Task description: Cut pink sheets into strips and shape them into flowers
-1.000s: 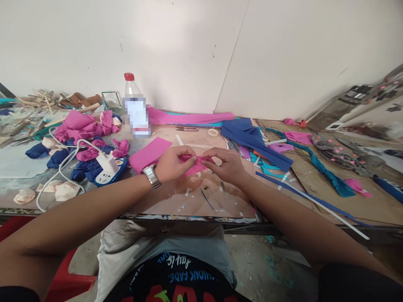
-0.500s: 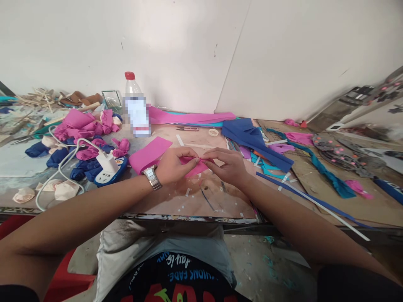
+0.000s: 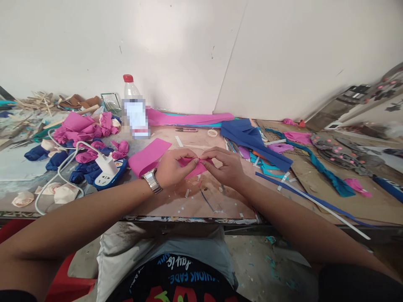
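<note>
A long pink crepe paper strip (image 3: 150,154) runs from the left of the work board and passes under my left hand (image 3: 174,167). That hand wears a metal watch (image 3: 153,180) at the wrist, and its thumb and forefinger pinch the strip's end. Facing it, my right hand (image 3: 224,166) pinches the same end, the fingertips of both hands almost touching. A little pink paper shows below the fingers. My fingers hide the exact fold at the pinch.
Rolled pink, blue and cream paper flowers (image 3: 80,126) lie at left beside a power strip (image 3: 110,173) with a white cable. Behind stand a bottle (image 3: 129,86) and a phone (image 3: 137,117). Blue paper (image 3: 255,140) lies right, near a tape ring (image 3: 212,133) and small snips (image 3: 188,130).
Both hands stay pinched on the pink strip, with only a slight shift of the fingers. The view has moved very slightly.
</note>
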The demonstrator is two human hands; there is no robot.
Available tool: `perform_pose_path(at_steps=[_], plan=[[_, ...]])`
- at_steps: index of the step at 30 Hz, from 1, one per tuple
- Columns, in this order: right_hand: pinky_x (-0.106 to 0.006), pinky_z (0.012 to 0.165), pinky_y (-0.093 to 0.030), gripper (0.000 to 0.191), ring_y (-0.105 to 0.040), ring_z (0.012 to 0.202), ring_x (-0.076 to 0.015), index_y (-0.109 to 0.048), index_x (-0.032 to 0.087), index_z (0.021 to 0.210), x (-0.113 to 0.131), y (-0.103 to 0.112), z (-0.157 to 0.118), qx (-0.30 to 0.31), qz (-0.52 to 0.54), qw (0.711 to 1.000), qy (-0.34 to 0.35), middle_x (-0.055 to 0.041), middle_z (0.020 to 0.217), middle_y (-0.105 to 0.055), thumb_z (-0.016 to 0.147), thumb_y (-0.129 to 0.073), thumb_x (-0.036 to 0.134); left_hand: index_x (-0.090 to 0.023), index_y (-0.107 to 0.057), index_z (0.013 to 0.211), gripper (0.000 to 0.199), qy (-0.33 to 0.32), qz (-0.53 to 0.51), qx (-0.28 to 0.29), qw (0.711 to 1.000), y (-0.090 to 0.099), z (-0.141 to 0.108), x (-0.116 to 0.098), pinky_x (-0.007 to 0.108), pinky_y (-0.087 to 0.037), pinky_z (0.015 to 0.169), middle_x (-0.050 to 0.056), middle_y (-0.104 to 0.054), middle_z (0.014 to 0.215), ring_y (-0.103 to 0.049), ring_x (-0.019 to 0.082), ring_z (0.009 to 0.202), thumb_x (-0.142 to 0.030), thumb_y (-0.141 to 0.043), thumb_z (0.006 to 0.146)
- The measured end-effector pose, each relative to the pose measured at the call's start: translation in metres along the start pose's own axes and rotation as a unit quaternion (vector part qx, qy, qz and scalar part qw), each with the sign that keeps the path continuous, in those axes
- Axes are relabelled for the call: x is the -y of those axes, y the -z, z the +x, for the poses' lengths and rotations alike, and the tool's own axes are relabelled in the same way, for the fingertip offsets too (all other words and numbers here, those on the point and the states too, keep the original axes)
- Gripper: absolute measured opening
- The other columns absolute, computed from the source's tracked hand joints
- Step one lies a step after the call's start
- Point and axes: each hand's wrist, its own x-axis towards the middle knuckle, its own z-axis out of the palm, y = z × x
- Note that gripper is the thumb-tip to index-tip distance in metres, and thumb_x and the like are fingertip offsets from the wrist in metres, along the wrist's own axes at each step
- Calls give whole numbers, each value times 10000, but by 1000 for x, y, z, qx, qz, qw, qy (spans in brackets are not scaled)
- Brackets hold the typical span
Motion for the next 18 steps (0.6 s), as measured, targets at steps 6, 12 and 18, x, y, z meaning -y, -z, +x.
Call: perform_pose_path(at_steps=[6,12,18], plan=[[-309,759,-552,72,-693,823,-174,-704,239,960,1,-1,0,-3,-5,1000,1,-46,909,-743,943,-640,266,-186,-733,885,207,-5,10,-1,1000,0,0,0,305,-528,792,39,-775,905,-699,181,842,-352,-615,920],[-294,759,-556,67,-698,837,-164,-705,223,983,-2,-2,0,-4,0,1000,31,-50,911,-739,942,-652,223,-179,-744,910,231,6,-23,8,1000,-2,0,4,293,-527,785,43,-773,909,-698,177,845,-366,-611,930],[-294,747,-567,64,-703,826,-164,-706,230,976,-5,-3,0,-24,-9,998,50,-44,905,-741,923,-679,207,-177,-742,902,203,-5,-19,-7,1000,-3,0,4,290,-521,786,38,-771,906,-696,172,841,-339,-622,927]])
